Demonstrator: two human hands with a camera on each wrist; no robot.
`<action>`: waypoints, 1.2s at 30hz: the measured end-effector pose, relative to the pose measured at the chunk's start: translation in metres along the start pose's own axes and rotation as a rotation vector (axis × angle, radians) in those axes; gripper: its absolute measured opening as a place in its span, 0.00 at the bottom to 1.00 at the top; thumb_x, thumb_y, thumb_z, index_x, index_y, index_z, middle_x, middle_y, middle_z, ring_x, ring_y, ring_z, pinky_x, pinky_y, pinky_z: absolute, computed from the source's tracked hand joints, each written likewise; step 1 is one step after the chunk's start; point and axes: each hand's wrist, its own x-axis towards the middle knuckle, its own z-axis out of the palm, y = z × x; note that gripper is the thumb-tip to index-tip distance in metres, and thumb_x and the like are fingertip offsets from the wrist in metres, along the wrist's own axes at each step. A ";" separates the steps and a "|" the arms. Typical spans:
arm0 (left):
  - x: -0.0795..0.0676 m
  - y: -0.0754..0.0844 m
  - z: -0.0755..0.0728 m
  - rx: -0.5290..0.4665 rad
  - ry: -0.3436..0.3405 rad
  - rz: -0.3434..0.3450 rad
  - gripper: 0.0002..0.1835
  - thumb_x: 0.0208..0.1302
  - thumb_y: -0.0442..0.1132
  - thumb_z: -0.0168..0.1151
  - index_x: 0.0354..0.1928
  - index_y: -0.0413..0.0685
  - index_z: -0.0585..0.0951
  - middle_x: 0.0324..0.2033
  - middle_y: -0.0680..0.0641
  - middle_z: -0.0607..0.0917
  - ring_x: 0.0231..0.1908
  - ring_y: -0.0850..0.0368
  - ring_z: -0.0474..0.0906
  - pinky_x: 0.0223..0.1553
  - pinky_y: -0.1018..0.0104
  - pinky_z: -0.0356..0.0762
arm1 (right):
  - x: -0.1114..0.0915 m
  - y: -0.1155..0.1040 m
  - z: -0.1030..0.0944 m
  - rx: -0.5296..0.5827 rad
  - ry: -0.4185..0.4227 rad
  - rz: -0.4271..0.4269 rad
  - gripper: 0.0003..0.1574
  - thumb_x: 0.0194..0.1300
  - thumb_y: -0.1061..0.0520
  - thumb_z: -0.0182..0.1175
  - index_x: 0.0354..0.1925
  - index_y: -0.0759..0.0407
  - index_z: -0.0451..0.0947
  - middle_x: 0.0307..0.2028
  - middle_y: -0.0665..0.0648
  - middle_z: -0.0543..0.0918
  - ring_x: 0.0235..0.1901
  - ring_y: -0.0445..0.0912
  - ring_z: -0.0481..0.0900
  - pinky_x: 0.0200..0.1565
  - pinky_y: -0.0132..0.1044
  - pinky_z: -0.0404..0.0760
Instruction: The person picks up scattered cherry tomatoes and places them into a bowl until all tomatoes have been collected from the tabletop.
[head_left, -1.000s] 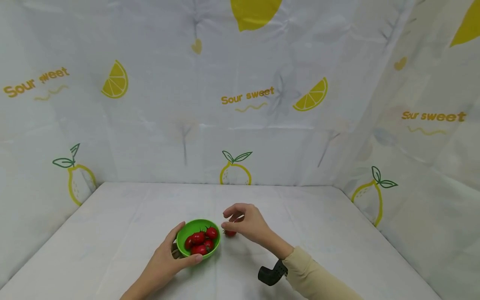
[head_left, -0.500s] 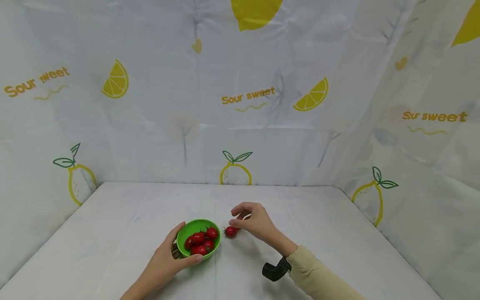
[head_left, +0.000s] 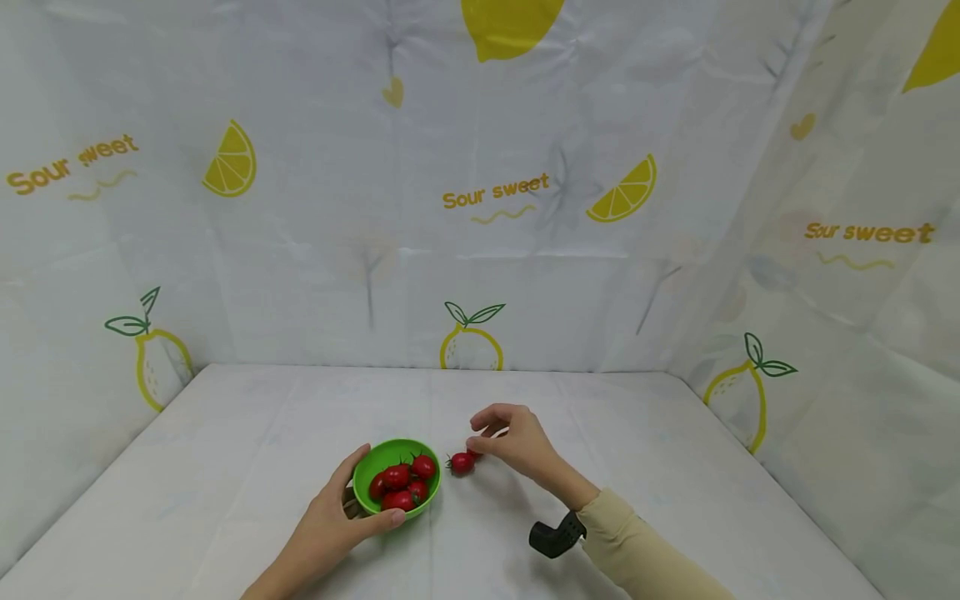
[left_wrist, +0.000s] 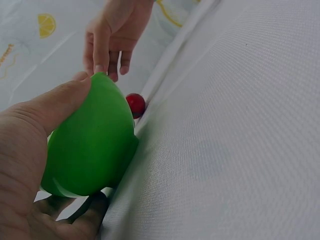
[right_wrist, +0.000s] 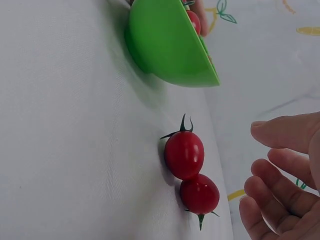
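Observation:
My left hand (head_left: pixel 327 518) grips a green bowl (head_left: pixel 384 452) by its side, thumb near the rim and fingers around the far side. Several red cherry tomatoes (head_left: pixel 397 477) lie inside the bowl. On the white table, just right of the bowl, one loose cherry tomato (right_wrist: pixel 184 155) touches a second cherry tomato (right_wrist: pixel 200 194); both have green stems. My right hand (head_left: pixel 519 439) hovers over this pair with thumb and fingers apart and loosely bent, holding nothing. It partly hides the second tomato in the head view.
White cloth covers the table (head_left: pixel 247 433). Behind it and at the sides hang white sheets (head_left: pixel 337 208) printed with lemons and lettering. A black curved device (head_left: pixel 557 536) is worn at the right wrist, beside a beige sleeve (head_left: pixel 637 550).
My right hand has moved rightward off the first loose tomato, so that tomato shows fully and part of the second appears. The left hand and bowl have stayed put.

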 end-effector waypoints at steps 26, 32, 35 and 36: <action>0.000 -0.001 0.000 0.005 -0.001 0.012 0.56 0.50 0.55 0.77 0.76 0.52 0.55 0.69 0.39 0.66 0.62 0.42 0.70 0.60 0.49 0.70 | 0.007 0.026 -0.010 -0.039 -0.035 0.049 0.19 0.59 0.62 0.71 0.48 0.67 0.83 0.45 0.63 0.84 0.47 0.57 0.81 0.48 0.43 0.82; 0.001 -0.002 0.000 0.009 -0.001 0.006 0.56 0.50 0.55 0.77 0.76 0.52 0.56 0.69 0.40 0.65 0.62 0.42 0.70 0.60 0.49 0.70 | 0.008 0.030 -0.010 -0.049 -0.067 0.057 0.19 0.60 0.62 0.69 0.50 0.66 0.83 0.47 0.61 0.84 0.49 0.57 0.81 0.50 0.45 0.81; 0.001 -0.001 0.000 0.010 0.000 0.002 0.56 0.49 0.56 0.78 0.76 0.52 0.56 0.69 0.40 0.65 0.62 0.42 0.70 0.60 0.49 0.70 | 0.009 0.031 -0.009 -0.053 -0.086 0.042 0.18 0.61 0.62 0.68 0.50 0.66 0.83 0.47 0.61 0.84 0.50 0.57 0.80 0.51 0.47 0.80; 0.001 -0.001 0.000 0.009 0.000 0.000 0.56 0.49 0.55 0.78 0.76 0.52 0.56 0.69 0.40 0.65 0.62 0.42 0.70 0.60 0.50 0.70 | 0.009 0.032 -0.009 -0.053 -0.090 0.035 0.18 0.61 0.62 0.68 0.50 0.66 0.83 0.47 0.61 0.84 0.49 0.56 0.80 0.51 0.47 0.80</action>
